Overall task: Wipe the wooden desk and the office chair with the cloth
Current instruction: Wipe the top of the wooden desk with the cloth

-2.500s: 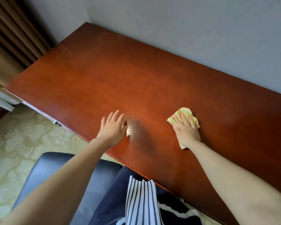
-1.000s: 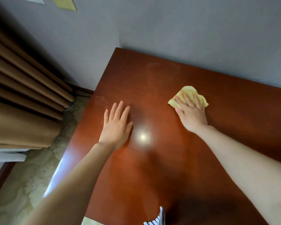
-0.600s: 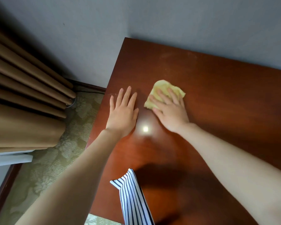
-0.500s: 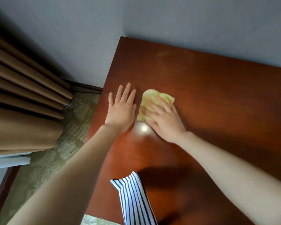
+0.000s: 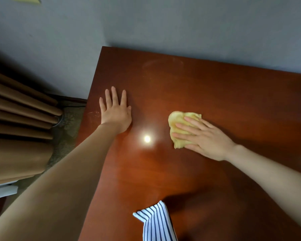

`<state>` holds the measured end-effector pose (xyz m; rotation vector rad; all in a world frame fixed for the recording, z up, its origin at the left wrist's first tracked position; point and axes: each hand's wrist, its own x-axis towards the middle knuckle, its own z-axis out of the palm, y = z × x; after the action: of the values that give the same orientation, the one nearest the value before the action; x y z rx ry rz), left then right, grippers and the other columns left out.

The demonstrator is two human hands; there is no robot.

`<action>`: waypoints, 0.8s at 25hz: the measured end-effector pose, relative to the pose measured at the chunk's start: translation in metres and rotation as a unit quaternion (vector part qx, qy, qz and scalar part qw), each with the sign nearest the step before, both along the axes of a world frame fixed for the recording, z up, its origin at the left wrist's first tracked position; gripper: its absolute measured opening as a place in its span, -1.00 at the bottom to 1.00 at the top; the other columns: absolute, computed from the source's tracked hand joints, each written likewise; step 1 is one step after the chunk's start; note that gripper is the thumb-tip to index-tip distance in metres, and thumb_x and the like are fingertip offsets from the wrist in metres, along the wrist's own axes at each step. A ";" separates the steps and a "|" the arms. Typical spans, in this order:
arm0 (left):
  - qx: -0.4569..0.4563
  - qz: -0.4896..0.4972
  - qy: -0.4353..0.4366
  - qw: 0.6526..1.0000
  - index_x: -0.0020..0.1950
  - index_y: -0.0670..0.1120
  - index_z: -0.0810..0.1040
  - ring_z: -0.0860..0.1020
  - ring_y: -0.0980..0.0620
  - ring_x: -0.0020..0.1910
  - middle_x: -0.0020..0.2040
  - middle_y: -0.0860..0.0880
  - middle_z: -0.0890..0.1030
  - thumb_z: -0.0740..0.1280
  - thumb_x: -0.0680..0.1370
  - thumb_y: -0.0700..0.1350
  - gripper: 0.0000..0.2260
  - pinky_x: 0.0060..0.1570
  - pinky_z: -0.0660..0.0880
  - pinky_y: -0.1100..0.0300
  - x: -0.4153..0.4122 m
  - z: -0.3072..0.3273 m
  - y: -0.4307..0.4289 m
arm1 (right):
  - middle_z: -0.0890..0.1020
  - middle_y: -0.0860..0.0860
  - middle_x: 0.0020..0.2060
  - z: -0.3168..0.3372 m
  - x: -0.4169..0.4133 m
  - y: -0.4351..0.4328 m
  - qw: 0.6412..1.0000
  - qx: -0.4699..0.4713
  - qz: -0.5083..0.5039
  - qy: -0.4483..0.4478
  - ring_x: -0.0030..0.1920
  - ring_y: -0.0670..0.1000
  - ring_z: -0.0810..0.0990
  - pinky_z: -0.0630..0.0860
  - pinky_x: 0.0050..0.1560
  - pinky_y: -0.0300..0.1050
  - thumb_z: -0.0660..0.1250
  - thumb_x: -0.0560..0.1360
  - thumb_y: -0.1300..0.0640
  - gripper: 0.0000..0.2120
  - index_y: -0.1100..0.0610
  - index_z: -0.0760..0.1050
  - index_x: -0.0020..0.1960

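The right hand (image 5: 205, 138) lies flat with straight fingers, pressing the yellow cloth (image 5: 181, 126) on the desk (image 5: 215, 94). The left hand (image 5: 116, 112) rests flat, well apart from the cloth.

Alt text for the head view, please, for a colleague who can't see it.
The right hand presses a crumpled yellow cloth onto the glossy reddish-brown wooden desk; the left hand rests flat near its left edge. Brown curtains hang at left.
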<state>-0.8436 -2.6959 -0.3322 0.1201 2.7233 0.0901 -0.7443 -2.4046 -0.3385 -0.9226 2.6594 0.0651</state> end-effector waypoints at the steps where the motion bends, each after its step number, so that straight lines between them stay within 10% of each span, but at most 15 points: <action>1: -0.005 0.002 -0.007 1.000 0.55 -0.03 -0.23 -0.27 -0.18 0.51 0.54 -0.15 -0.25 -0.12 0.66 0.04 -0.50 0.45 -0.25 -0.12 -0.001 0.000 0.000 | 0.02 -0.14 0.51 -0.001 -0.015 0.002 1.000 -0.004 -0.031 -0.001 0.53 0.02 -0.12 -0.06 0.50 0.04 -0.18 0.58 -0.24 -0.52 -0.23 -0.05 0.48; 13: 0.035 0.013 -0.072 0.997 0.54 0.05 -0.25 -0.31 -0.13 0.50 0.54 -0.08 -0.30 0.08 0.62 0.01 -0.38 0.47 -0.14 0.00 -0.013 0.003 -0.006 | -0.10 -0.11 0.54 -0.017 -0.205 -0.039 0.948 -0.063 -0.313 -0.003 0.51 0.14 -0.23 -0.27 0.43 0.20 -0.10 0.63 -0.15 -0.54 -0.24 -0.08 0.51; 20: 0.051 -0.003 -0.146 0.988 0.55 0.04 -0.21 -0.36 -0.10 0.48 0.53 -0.05 -0.34 0.06 0.58 -0.13 -0.38 0.46 -0.19 0.00 -0.022 0.010 -0.016 | -0.16 -0.14 0.53 -0.015 -0.210 -0.111 0.979 -0.058 -0.191 -0.028 0.50 0.15 -0.28 -0.29 0.41 0.26 -0.07 0.61 -0.20 -0.52 -0.30 -0.12 0.49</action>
<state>-0.8658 -2.7116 -0.3220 0.1326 2.4267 0.2261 -0.9547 -2.5161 -0.3534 -0.4212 2.7589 -0.2039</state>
